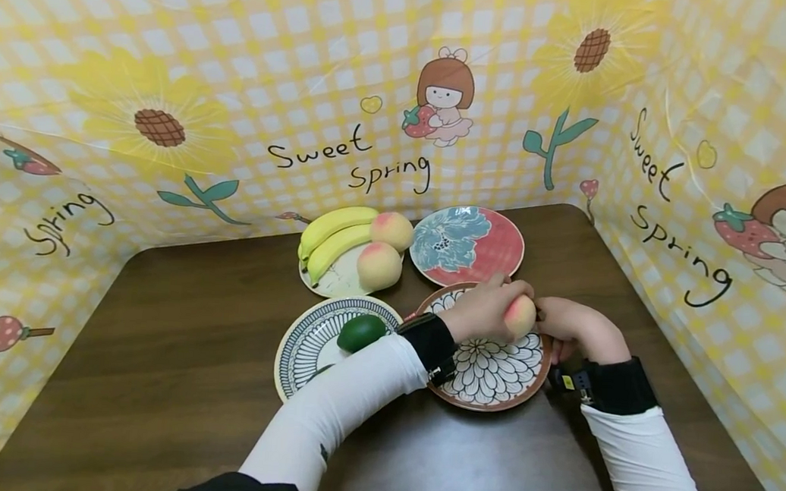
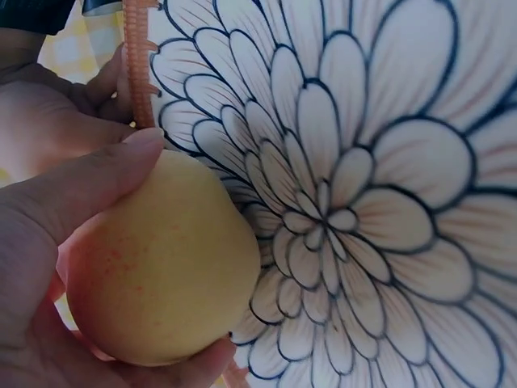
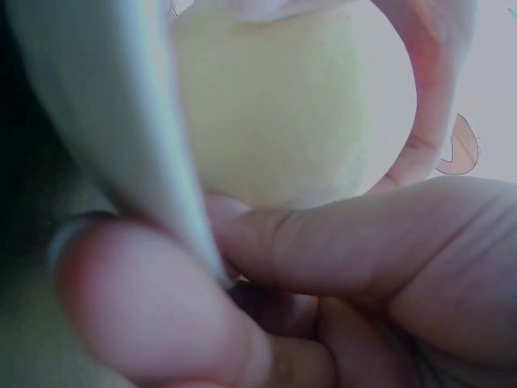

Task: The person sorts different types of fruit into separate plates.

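My left hand [image 1: 487, 311] grips a yellow-pink peach [image 1: 521, 316] just above the right side of a brown-rimmed plate [image 1: 491, 404] with a black petal pattern. The left wrist view shows the peach [image 2: 153, 267] held between thumb [image 2: 73, 194] and fingers over the plate [image 2: 380, 202]. My right hand [image 1: 567, 328] pinches the plate's right rim. In the right wrist view the rim [image 3: 121, 129] sits between thumb [image 3: 145, 315] and fingers, with the peach [image 3: 275, 105] right behind.
A white plate [image 1: 344, 282] at the back carries bananas [image 1: 333, 237] and two peaches [image 1: 379, 265]. A blue-and-red plate [image 1: 495, 246] lies behind. A striped plate [image 1: 304, 338] holds a dark green fruit [image 1: 362, 332]. Yellow patterned screens [image 1: 238, 113] wall the brown table [image 1: 151, 381] on three sides.
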`<state>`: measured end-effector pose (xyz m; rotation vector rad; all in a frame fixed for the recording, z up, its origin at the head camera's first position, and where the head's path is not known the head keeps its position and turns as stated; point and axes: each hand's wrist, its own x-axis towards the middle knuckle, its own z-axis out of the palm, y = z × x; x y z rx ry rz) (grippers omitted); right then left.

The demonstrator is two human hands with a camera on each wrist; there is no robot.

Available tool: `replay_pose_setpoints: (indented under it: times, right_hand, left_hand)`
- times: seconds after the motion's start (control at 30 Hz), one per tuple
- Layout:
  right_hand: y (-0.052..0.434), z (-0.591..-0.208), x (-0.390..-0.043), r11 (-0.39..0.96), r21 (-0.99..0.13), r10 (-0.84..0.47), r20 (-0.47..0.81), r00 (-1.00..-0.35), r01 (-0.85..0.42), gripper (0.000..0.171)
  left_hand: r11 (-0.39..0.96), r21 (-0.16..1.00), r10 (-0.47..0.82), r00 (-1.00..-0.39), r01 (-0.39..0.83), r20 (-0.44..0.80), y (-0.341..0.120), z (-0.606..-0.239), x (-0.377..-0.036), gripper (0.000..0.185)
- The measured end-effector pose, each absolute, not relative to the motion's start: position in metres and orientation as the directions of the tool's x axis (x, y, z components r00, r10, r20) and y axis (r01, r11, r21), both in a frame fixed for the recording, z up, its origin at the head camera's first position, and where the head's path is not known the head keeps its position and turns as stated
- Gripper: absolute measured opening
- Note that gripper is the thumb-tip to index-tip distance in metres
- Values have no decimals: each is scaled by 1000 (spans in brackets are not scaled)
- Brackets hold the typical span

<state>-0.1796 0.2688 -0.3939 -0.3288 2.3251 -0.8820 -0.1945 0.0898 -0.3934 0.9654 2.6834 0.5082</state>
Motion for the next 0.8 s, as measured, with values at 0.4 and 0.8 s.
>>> replay_pose_setpoints:
  times: [0.4, 0.8]
  right_hand:
    - [268, -392, -179, 748, -664, -429, -464, -775, -16, 35]
    - [265, -391, -178, 769, -639, -412, -488, -769, -7, 33]
  left_hand:
    - [725, 360, 662, -738, 587, -130, 87, -392, -193, 77]
    - [705, 416, 677, -719, 574, -155, 82, -392, -192, 102]
